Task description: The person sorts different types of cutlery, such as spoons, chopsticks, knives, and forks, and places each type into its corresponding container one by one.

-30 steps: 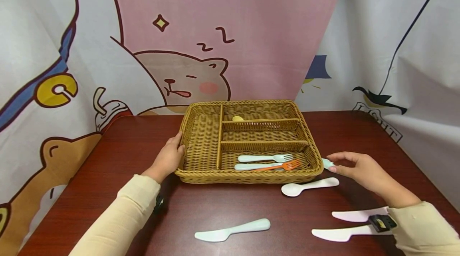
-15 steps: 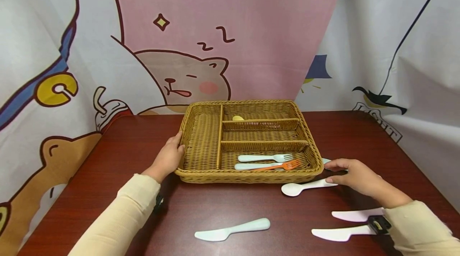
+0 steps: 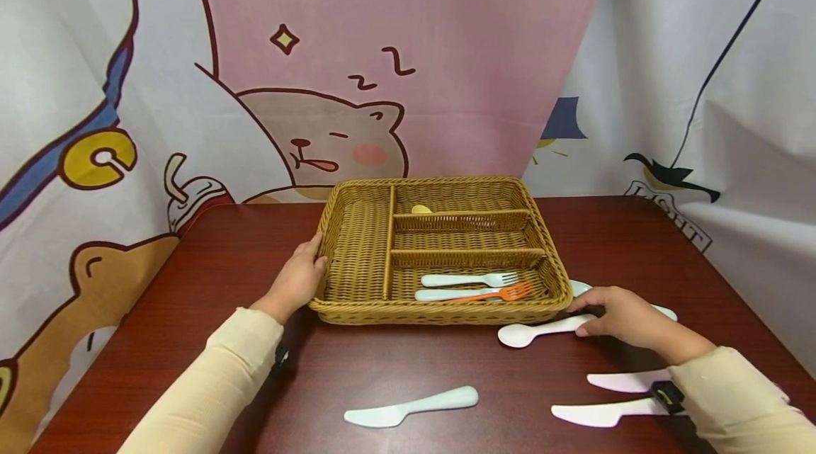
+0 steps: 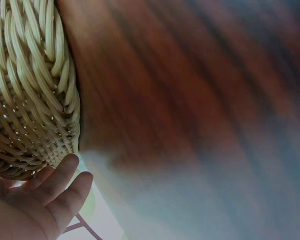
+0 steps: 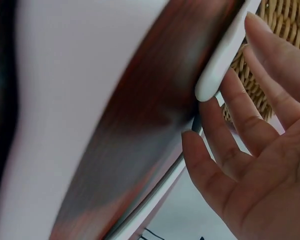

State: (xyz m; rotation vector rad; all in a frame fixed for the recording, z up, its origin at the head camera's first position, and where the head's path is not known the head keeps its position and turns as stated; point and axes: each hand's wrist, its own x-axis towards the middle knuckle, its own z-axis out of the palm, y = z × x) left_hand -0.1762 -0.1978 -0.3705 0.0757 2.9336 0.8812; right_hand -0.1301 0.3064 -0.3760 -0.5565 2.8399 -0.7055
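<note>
In the head view my left hand (image 3: 297,278) holds the left rim of a wicker cutlery basket (image 3: 440,316), thumb over the edge. The left wrist view shows its fingers (image 4: 72,197) along the outer wall. My right hand (image 3: 627,316) is at the basket's front right corner, fingers around the handle of a white spoon (image 3: 518,335) on the table. Thumb and fingertips lie on either side of that handle (image 5: 215,75) in the right wrist view. A pale mint utensil with a rounded end (image 3: 579,288) lies partly under this hand.
A mint fork (image 3: 472,280), an orange fork (image 3: 515,292) and another pale handle (image 3: 440,294) lie in the front compartment. A yellow piece (image 3: 421,210) shows at the back. On the table lie a mint knife (image 3: 411,408), a white knife (image 3: 593,415) and a pink knife (image 3: 621,382).
My right hand has let go of the mint utensil beside the basket and shifted left and nearer, onto the white spoon's handle. My left hand and the basket have stayed put.
</note>
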